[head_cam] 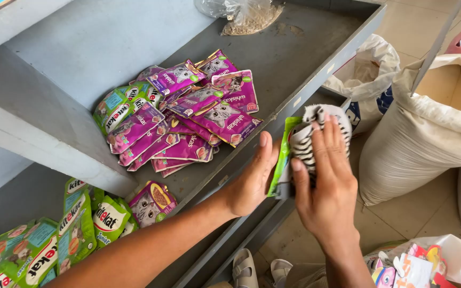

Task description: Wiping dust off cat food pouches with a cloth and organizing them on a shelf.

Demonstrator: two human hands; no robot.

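While both hands meet just off the near edge of the grey metal shelf (pixel 305 48), they share a small stack of flat foil pouches with green edges (pixel 286 154). The left hand (pixel 252 181) cups the stack from the left with its fingers curled against the green side. The right hand (pixel 324 186) lies over the front pouch, which shows a striped black-and-white picture, fingers spread flat and thumb hooked round the near edge. On the shelf to the left lies a loose heap of purple foil pouches (pixel 198 122), with a few green ones at its far left. Green pouches (pixel 76 224) stand on the lower shelf. Large white woven sacks (pixel 428 133) stand right.
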